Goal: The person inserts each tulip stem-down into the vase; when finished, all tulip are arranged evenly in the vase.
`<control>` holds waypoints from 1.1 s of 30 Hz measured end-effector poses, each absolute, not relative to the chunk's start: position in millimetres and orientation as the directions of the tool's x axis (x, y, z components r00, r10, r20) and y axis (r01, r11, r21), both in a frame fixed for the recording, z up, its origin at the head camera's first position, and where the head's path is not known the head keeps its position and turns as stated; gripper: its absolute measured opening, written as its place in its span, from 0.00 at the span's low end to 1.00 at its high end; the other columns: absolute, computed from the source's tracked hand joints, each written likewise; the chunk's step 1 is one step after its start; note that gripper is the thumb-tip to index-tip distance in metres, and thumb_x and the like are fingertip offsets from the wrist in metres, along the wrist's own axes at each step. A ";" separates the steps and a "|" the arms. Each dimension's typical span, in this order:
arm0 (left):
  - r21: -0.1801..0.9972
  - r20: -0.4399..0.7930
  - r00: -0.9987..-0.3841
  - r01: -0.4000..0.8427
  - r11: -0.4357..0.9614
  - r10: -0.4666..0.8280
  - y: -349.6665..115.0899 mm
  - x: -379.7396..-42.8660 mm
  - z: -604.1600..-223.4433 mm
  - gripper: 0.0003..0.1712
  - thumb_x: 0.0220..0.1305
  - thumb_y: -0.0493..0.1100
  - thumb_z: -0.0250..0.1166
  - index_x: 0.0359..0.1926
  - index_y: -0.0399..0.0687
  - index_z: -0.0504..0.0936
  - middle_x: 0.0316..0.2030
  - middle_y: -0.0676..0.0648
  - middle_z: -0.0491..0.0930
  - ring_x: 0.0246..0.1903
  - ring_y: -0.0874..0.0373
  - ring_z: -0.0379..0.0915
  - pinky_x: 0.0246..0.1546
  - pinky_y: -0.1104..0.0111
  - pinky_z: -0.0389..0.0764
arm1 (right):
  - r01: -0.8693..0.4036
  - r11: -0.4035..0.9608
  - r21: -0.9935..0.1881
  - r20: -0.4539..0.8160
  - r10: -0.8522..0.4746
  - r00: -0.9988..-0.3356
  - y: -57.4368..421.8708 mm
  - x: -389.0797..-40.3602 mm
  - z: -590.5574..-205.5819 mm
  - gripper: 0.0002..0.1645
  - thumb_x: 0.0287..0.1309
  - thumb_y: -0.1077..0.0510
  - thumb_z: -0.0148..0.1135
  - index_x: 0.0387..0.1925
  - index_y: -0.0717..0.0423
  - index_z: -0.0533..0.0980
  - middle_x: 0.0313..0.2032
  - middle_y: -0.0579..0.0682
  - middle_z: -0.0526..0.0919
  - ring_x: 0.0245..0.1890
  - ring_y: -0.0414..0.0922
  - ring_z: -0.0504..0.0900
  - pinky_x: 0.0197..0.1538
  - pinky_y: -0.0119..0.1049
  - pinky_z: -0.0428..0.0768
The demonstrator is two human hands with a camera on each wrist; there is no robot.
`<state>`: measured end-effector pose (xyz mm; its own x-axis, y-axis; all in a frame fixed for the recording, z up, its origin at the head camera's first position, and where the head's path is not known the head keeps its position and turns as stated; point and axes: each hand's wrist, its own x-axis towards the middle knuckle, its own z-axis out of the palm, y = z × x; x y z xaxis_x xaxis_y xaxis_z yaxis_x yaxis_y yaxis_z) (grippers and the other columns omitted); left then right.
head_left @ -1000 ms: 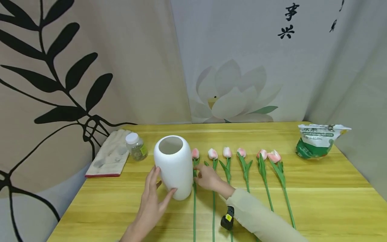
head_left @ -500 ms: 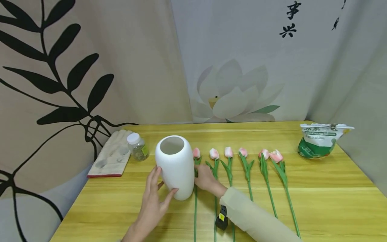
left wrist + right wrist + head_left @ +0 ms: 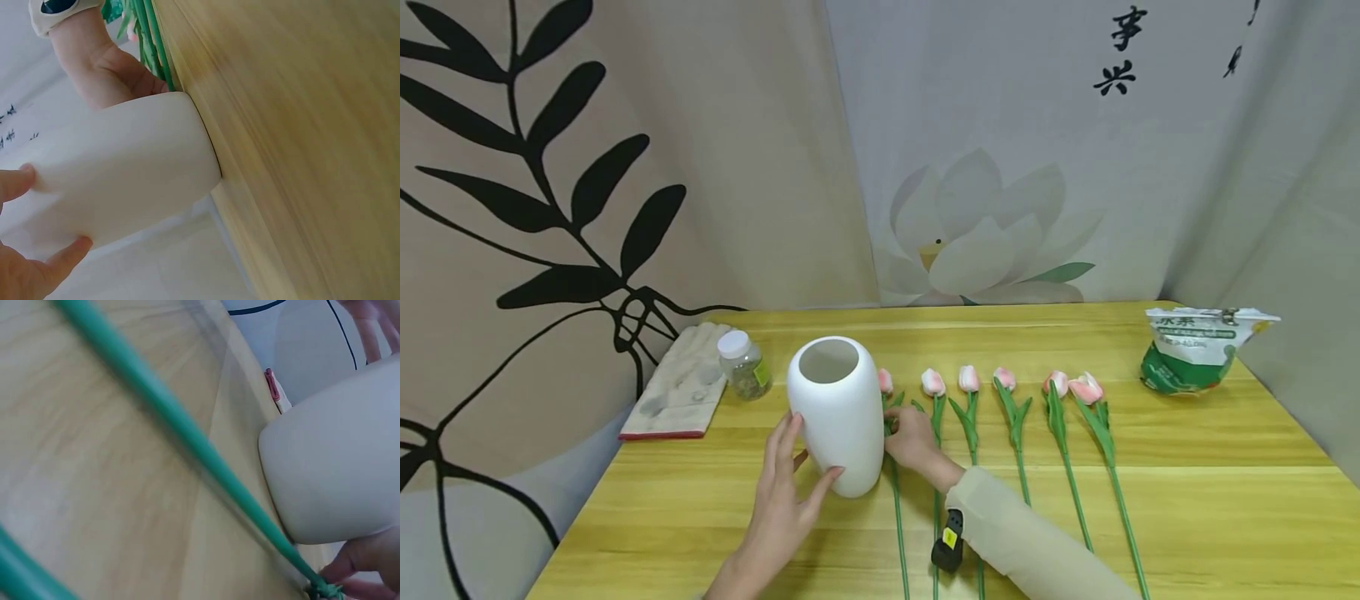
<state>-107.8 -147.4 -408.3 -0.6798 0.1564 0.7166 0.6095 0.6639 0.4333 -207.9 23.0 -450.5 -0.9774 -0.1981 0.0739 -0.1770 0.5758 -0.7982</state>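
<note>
A white vase stands upright on the wooden table, its mouth open to the top. My left hand holds it from the left, thumb on the near side and fingers along the flank; the left wrist view catches two fingertips against the white wall. Right beside the vase, my right hand pinches the leftmost pink tulip just below its bloom, among the leaves. In the right wrist view that tulip's green stem runs slantwise close over the table up to the pinching fingers.
Several more pink tulips lie in a row to the right, stems toward me. A lidded jar and a folded cloth are at the left. Far right stands a green and white bag. A printed curtain hangs behind the table.
My right hand has closed in on the leftmost tulip, and the lower end of its stem has swung to the right. The left hand keeps its place on the vase.
</note>
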 end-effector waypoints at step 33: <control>0.420 0.729 -0.665 0.622 0.661 0.162 -147.7 -108.6 -408.8 0.44 0.52 0.50 0.57 0.64 0.36 0.48 0.58 0.32 0.56 0.53 0.40 0.62 0.39 0.64 0.85 | -0.365 0.422 -0.830 0.360 -0.095 -0.928 46.8 -201.4 -385.1 0.21 0.46 0.67 0.63 0.46 0.60 0.75 0.38 0.56 0.80 0.32 0.45 0.79 0.31 0.26 0.82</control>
<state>-108.6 -147.7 -408.8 -0.6651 0.1623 0.7289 0.6218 0.6609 0.4202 -201.4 46.8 -385.1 -0.9280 -0.0955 0.3601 -0.3654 0.4216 -0.8299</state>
